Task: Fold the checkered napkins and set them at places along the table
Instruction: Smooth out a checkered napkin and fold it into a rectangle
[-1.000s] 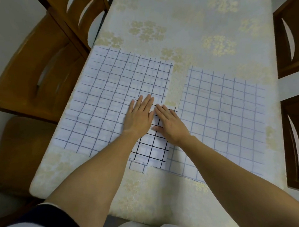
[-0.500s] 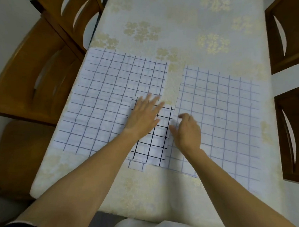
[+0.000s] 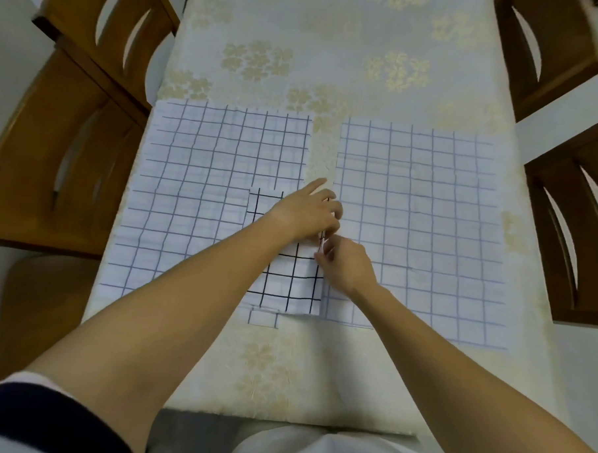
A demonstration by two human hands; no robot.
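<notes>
Folded napkin (image 3: 288,280), black-checked, lies on the table (image 3: 333,39) near its front edge, overlapping the left flat napkin (image 3: 197,174) and the right flat napkin (image 3: 422,204). Step in hand looks like one more fold, started from its right edge. Right hand (image 3: 349,266): grip pinches that edge, thumb against fingertips. Left hand (image 3: 305,213) reaches across the napkin. Its grip seems to pinch the same edge, index finger straight. Next move likely needs the edge carried over, corners matched, and the crease pressed.
</notes>
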